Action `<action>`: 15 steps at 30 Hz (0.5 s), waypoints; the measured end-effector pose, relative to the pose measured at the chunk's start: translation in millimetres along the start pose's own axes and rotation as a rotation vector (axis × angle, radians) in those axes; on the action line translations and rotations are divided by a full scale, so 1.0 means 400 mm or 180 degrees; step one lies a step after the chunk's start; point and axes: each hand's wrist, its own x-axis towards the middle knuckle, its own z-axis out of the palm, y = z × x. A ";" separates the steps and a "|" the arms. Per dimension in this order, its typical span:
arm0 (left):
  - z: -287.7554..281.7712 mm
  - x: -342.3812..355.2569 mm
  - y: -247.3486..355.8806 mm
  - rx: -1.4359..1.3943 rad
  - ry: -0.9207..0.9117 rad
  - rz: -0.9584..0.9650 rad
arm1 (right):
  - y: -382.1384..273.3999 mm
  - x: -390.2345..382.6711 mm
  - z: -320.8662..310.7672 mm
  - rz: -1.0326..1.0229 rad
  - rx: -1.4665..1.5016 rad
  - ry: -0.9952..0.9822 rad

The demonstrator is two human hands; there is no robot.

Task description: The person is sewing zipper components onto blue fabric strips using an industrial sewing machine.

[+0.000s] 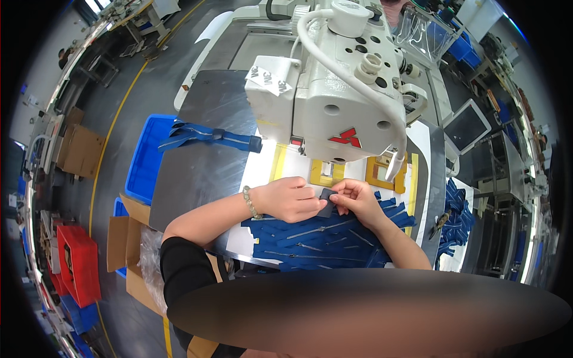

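A small dark grey rectangular patch [326,203] is pinched between my two hands, just in front of the white sewing machine [343,107]. My left hand [292,200], with a bead bracelet at the wrist, grips its left side with curled fingers. On the other side, the thumb and fingertips of my right hand [357,201] close on its upper right edge. Below both hands, many blue zipper strips [316,238] lie spread in a loose layer. Yellow-edged clamp frames [327,172] sit behind the hands, under the machine head.
A bundle of blue zippers [209,136] lies on the metal table at left; another blue pile [455,218] is at right, with small thread snips [441,221] nearby. A blue bin [149,158], a cardboard box [134,250] and a red crate [79,265] stand left. A screen [467,126] stands right.
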 end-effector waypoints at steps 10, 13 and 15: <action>0.028 0.022 0.042 -0.2810 -0.0245 -0.2751 | 0.032 -0.004 -0.003 -0.0307 0.0323 0.0092; 0.018 0.043 0.045 -0.3172 -0.0064 -0.3251 | 0.039 -0.006 0.005 -0.0459 0.0212 0.0169; 0.018 0.045 0.041 -0.3297 0.0043 -0.3482 | 0.038 -0.002 0.012 -0.0494 0.0173 0.0207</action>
